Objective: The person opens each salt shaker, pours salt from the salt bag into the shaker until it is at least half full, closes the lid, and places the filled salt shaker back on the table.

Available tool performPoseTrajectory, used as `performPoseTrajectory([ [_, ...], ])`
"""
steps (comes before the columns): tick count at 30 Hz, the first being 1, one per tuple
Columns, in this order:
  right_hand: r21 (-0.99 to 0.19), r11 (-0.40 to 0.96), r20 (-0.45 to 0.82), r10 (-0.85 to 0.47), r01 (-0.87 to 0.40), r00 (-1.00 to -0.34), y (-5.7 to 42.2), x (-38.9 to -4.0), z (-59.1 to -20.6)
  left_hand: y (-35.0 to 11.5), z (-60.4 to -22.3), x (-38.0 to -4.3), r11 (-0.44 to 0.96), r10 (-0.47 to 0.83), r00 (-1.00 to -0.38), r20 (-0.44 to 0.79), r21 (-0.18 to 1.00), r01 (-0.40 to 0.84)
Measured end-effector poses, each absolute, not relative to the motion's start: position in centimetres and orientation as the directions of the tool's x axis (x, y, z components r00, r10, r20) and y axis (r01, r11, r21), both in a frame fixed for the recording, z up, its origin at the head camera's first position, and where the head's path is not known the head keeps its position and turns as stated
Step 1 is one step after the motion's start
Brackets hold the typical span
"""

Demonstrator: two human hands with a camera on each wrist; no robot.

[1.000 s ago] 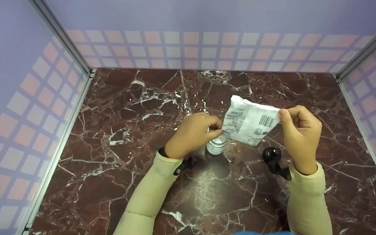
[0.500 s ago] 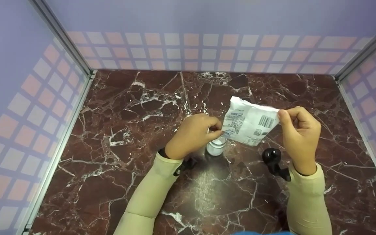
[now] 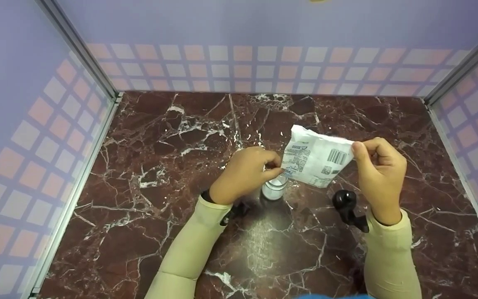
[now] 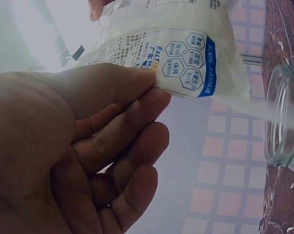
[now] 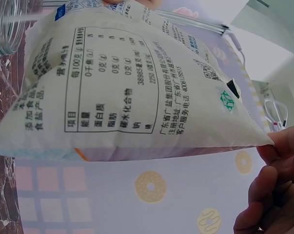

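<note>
A white printed bag of salt [image 3: 315, 160] hangs tilted over a small glass jar [image 3: 274, 191]. My right hand [image 3: 382, 176] pinches one upper corner of it between thumb and fingers. At the lower left corner, my left hand [image 3: 243, 174] pinches the bag with thumb and forefinger, the other fingers curled beneath. In the left wrist view a white stream runs from the bag's end into the mouth of the jar [image 4: 283, 117]. White contents show inside the jar in the head view. The right wrist view shows the printed back of the bag [image 5: 107, 87] close up.
Scattered white grains lie on the dark red marbled tabletop [image 3: 172, 249], mostly beyond the jar. Pale purple panels [image 3: 239, 25] with pink and white squares enclose the back and sides. A black rounded device [image 3: 344, 201] sticks out from the right wrist.
Both hands keep their grip on the salt bag, with almost no movement. The whole head view has shifted slightly, so everything sits a little lower in it.
</note>
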State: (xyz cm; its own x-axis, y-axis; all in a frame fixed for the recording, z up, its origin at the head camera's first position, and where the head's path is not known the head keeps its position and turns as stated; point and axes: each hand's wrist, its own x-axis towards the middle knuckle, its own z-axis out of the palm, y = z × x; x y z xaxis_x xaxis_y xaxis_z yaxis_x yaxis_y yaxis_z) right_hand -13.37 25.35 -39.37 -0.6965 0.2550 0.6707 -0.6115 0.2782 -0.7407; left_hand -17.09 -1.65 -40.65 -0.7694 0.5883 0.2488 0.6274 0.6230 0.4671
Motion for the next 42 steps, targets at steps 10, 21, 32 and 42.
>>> performPoseTrajectory([
  [10, -0.740, 0.296, 0.670, 0.244, -0.604, -0.701, 25.33, -13.29, -39.40, -1.78, -40.62, -16.99, 0.625, 0.585, -0.777, 0.233, 0.481, 0.615],
  [21, -0.731, 0.307, 0.679, 0.238, -0.610, -0.694, 25.23, -13.37, -39.46, -1.77, -40.51, -16.91, 0.624, 0.596, -0.776, 0.206, 0.490, 0.609],
  [32, -0.729, 0.316, 0.681, 0.244, -0.607, -0.690, 25.09, -13.42, -39.26, -1.81, -40.54, -16.96, 0.614, 0.595, -0.770, 0.229, 0.490, 0.619],
  [42, -0.721, 0.304, 0.690, 0.243, -0.622, -0.682, 25.10, -13.37, -38.93, -1.87, -40.21, -16.84, 0.589, 0.599, -0.766, 0.232, 0.521, 0.618],
])
